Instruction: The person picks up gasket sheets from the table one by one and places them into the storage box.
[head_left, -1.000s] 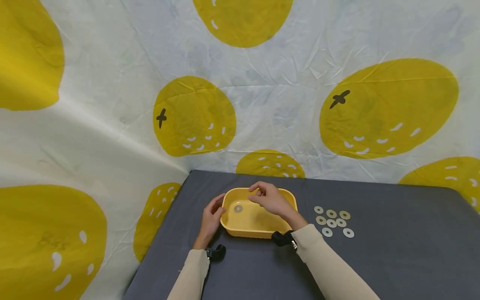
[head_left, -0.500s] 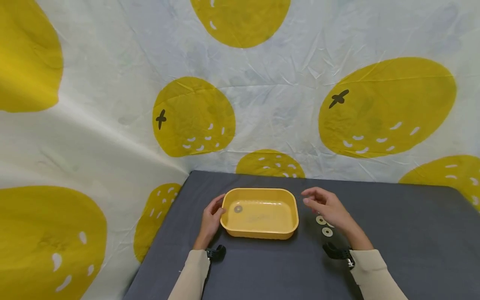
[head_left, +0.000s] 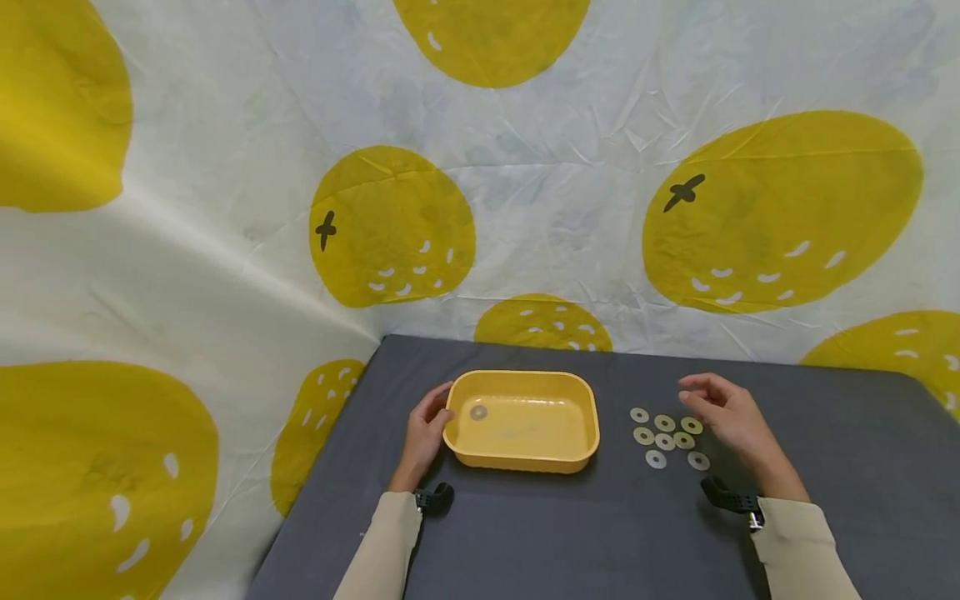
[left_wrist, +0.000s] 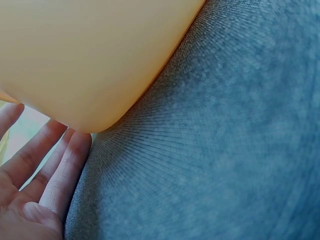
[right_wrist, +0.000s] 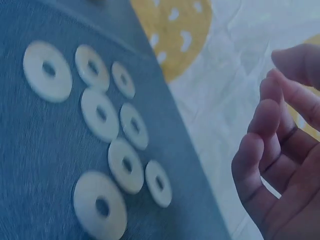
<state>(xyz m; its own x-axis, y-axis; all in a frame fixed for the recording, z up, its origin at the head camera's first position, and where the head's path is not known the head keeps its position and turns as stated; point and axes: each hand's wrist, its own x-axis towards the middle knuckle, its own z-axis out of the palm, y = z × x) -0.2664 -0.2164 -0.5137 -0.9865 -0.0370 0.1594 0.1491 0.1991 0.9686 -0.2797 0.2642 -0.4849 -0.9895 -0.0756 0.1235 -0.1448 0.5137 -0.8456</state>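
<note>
A yellow rectangular plastic tray stands on the dark table, with one flat metal washer inside near its left end. My left hand rests against the tray's left end; in the left wrist view its fairly straight fingers touch the outer wall. Several loose washers lie flat in a group right of the tray. Just right of that group hovers my right hand, fingers loosely bent. Nothing shows between the thumb and fingers in the right wrist view, which also shows the washers.
A dark grey cloth covers the table. White fabric printed with yellow fruit hangs behind it and along the left side. Each wrist wears a black camera strap.
My right hand has moved right, from above the tray, past the washers to their right side. The left hand and the tray have stayed in place.
</note>
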